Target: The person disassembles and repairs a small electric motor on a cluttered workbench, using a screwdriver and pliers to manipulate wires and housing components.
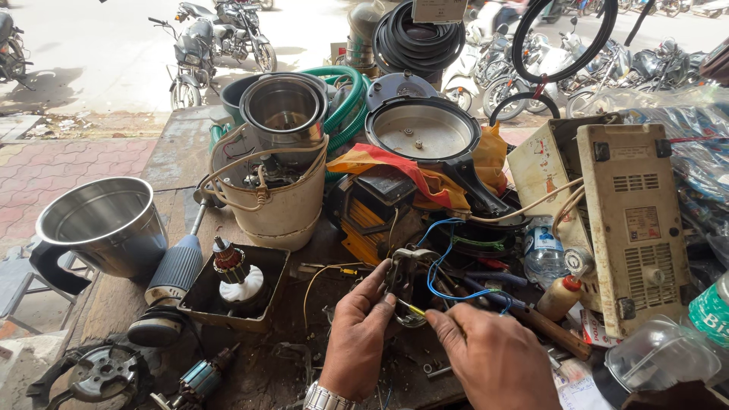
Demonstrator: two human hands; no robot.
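Note:
My left hand (357, 330), with a metal watch at the wrist, grips a small metal electrical part (406, 267) that trails blue wires (437, 262). My right hand (490, 357) holds a thin yellow-handled tool (411, 307) whose tip points at that part. Both hands work low in the middle of a cluttered wooden bench (175, 163). The part's underside is hidden by my fingers.
A motor rotor (228, 258) stands in a black tray (266, 292) left of my hands. Behind it sit a cream mixer base (292, 205), a steel jar (106, 220), a pressure-cooker lid (421, 129) and two cream appliance housings (634, 220). Plastic bottles, hoses and parked motorbikes lie beyond.

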